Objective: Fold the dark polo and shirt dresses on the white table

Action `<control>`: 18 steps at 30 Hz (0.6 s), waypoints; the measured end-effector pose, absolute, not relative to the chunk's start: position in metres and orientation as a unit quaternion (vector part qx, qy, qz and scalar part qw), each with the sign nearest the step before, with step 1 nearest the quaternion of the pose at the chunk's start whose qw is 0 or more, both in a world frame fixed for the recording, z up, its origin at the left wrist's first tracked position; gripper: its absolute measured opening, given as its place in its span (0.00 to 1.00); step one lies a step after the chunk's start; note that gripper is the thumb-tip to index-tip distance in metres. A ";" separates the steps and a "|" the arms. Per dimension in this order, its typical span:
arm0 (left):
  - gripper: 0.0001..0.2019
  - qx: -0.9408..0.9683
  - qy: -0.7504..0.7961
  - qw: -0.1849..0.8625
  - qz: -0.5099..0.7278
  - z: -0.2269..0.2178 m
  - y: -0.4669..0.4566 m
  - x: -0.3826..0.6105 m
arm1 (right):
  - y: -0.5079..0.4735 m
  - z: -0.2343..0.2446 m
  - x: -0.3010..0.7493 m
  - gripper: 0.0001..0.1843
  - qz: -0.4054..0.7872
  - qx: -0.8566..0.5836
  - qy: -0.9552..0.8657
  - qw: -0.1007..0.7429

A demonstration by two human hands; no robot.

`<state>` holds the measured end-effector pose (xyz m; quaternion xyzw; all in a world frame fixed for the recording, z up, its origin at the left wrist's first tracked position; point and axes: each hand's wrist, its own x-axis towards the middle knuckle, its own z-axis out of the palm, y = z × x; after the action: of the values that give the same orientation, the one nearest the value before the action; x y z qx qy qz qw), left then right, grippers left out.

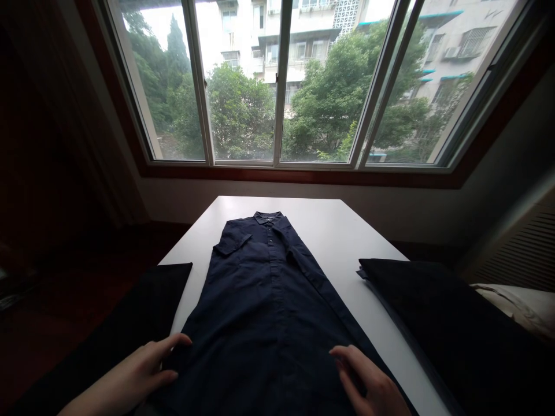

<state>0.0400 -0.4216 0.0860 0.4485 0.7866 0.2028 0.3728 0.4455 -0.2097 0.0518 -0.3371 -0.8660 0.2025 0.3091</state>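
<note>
A dark navy button-front shirt (243, 289) lies face up and lengthwise, its collar (269, 217) at the far end. One short sleeve (234, 238) is bent across its left side; the right sleeve lies folded in along the body. At the shirt's near left edge is my left hand (130, 370), index finger and thumb apart, fingertips on or just over the cloth. My right hand (368, 378) is over the near right part, fingers loosely bent and thumb apart, with nothing visible in it. The shirt's hem is out of view.
The shirt lies on a white table (342, 231). Dark folded cloth (130, 312) overlaps the table's left edge, and a dark stack of cloth (433, 312) covers the right side. A pale bundle (524, 306) sits farther right. Behind the table is a wide window (243, 115).
</note>
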 end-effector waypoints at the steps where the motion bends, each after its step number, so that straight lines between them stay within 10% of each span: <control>1: 0.29 0.452 0.795 0.357 0.192 0.086 -0.422 0.041 | -0.210 0.052 0.446 0.12 0.198 -0.336 -0.870 0.303; 18: 0.34 0.467 0.813 0.327 0.118 0.092 -0.425 0.046 | -0.180 0.007 0.505 0.19 -0.088 -0.432 -0.846 0.299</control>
<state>0.0465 -0.4248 0.0917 0.4668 0.8133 0.1178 0.3269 0.5054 -0.1804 0.0068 -0.4317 -0.8463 -0.0880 0.2994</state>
